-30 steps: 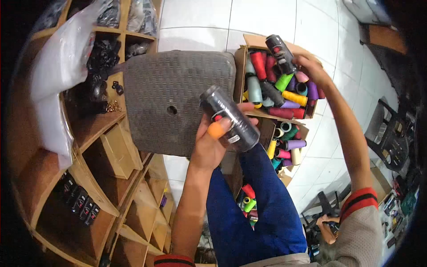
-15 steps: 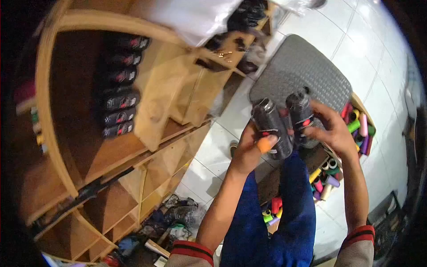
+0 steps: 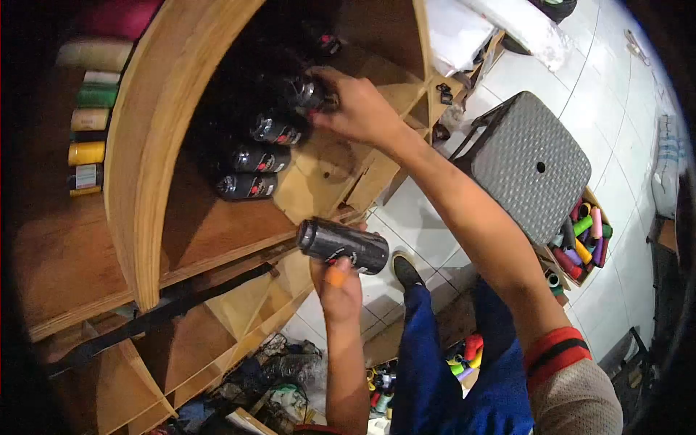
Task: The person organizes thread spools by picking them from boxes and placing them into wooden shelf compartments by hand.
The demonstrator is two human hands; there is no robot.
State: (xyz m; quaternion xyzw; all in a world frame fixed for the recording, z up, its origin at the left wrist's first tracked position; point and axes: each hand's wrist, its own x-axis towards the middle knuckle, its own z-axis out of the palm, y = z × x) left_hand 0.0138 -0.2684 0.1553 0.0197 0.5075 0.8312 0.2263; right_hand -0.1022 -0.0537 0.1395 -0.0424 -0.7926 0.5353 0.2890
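My left hand [image 3: 337, 290], with an orange wrap on its thumb, is closed around a black thread spool [image 3: 348, 248] in shiny plastic, held tilted in front of the shelf edge. My right hand [image 3: 359, 105] reaches into the wooden compartment and grips another black spool [image 3: 308, 94]; shadow partly hides its fingers. Just below that hand, several similar black spools [image 3: 248, 185] with red and white labels lie side by side on the shelf. A further black spool [image 3: 328, 45] shows deeper inside.
A curved wooden divider [image 3: 163, 145] stands at left, with coloured spools [image 3: 88, 154] beyond it. At right is a grey woven-top stool [image 3: 533, 167], beside a box of coloured spools [image 3: 580, 243]. Plastic-wrapped clutter [image 3: 283, 377] lies on the floor below the shelves.
My right hand has moved from in front of me, up and left into the compartment with its spool. My left hand has shifted left and slightly down, still holding its spool. The view has turned toward the shelf.
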